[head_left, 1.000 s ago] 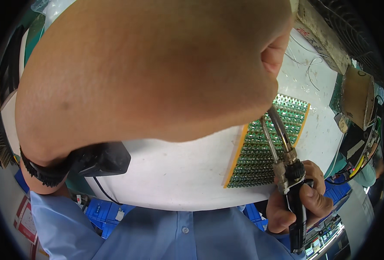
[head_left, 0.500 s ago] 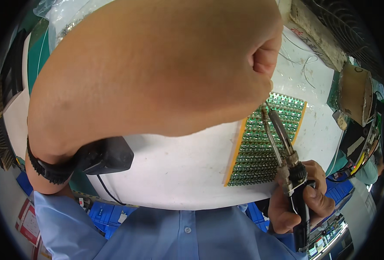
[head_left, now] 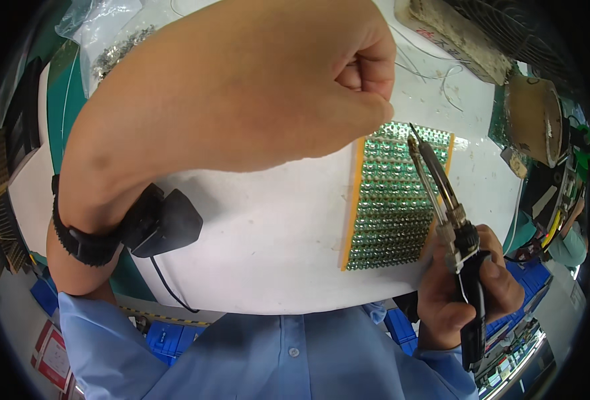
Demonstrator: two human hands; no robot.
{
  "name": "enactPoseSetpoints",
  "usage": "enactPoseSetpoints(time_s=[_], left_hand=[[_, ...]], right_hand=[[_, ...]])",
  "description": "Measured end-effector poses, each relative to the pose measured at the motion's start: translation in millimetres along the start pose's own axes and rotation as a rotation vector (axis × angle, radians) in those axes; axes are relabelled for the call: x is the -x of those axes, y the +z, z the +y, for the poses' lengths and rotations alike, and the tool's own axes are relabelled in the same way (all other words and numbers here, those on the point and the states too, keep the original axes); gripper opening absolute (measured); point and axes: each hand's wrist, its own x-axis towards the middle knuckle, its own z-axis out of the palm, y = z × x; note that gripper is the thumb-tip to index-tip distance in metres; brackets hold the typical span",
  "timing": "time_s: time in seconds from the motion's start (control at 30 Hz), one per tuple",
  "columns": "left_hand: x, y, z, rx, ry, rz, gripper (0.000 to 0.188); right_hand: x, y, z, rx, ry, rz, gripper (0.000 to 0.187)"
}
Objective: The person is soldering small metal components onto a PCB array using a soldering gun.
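A soldering iron (head_left: 456,233) is gripped in the right hand (head_left: 465,293) at lower right, its tip over the green circuit panel (head_left: 395,200), right of centre. The left hand (head_left: 295,87), fisted, fills the upper frame; any contents are hidden. The tip is best kept steady on one pad.

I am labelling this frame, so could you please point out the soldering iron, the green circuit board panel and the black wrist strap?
soldering iron (head_left: 469,267): head view, black handle.
green circuit board panel (head_left: 388,207): head view, panel middle.
black wrist strap (head_left: 81,243): head view, band on left wrist.
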Motion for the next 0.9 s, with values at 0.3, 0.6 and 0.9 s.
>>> enactPoseSetpoints(time_s=[0.3,0.6,0.9], left_hand=[[25,10,-26,-0.038,0.152,0.326,0.011],[117,40,-57,-0.242,0.0,0.803,0.011],[118,55,-73,-0.392,0.127,0.831,0.012]], right_hand=[[9,6,6,-0.039,-0.007,0.116,0.055],[-1,12,5,0.049,-0.037,0.034,0.054],[-4,19,10,0.011,-0.14,0.126,0.043]])
